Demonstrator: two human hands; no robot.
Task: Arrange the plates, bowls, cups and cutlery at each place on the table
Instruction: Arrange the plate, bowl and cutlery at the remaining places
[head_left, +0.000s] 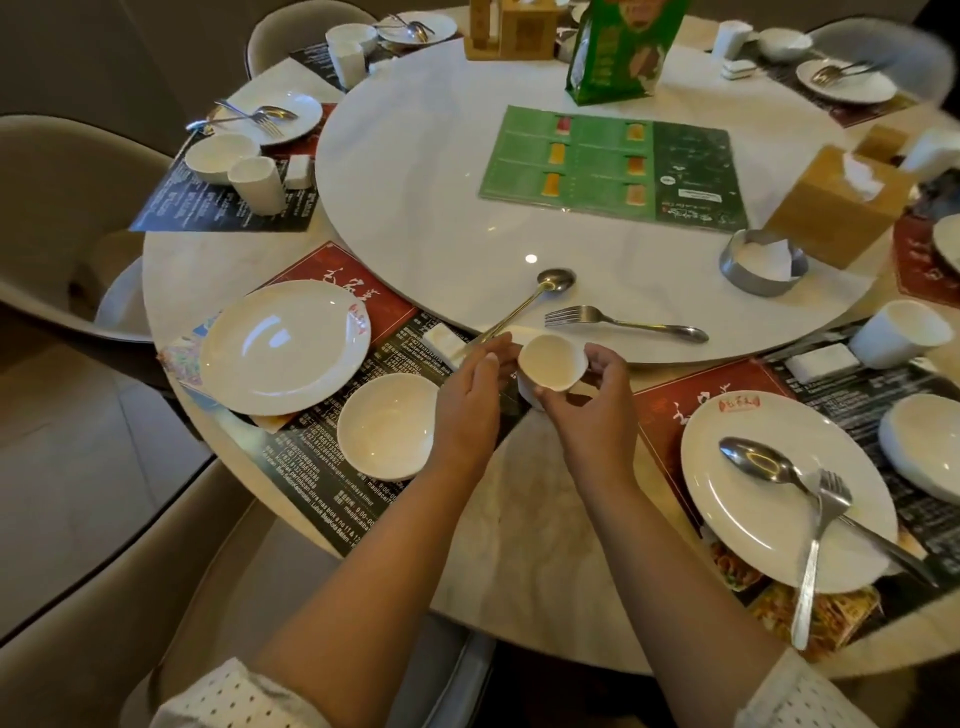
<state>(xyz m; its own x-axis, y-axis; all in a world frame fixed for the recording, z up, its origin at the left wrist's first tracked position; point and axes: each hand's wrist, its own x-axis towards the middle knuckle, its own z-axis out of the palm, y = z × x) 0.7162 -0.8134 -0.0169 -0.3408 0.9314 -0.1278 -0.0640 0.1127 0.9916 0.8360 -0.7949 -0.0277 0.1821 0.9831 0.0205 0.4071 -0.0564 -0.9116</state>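
A white cup (550, 366) is tilted toward me just above the placemat (332, 467) at the near left place. My right hand (592, 410) grips it, thumb below and fingers round its far side. My left hand (475, 400) touches the cup's left side with straight fingers. On the same placemat sit an empty white plate (283, 345) and a white bowl (387, 423). A spoon (524, 306) and a fork (623, 322) lie loose on the turntable's near edge, just beyond the cup. A small white rest (441, 340) lies by the spoon's handle.
The marble turntable (415, 182) carries a green menu (613, 166), a green bag, a tissue box (836, 205) and a metal ring holder (761, 262). The near right place has a plate (769, 514) with crossed spoon and fork, a bowl and a cup (896, 332). Chairs surround the table.
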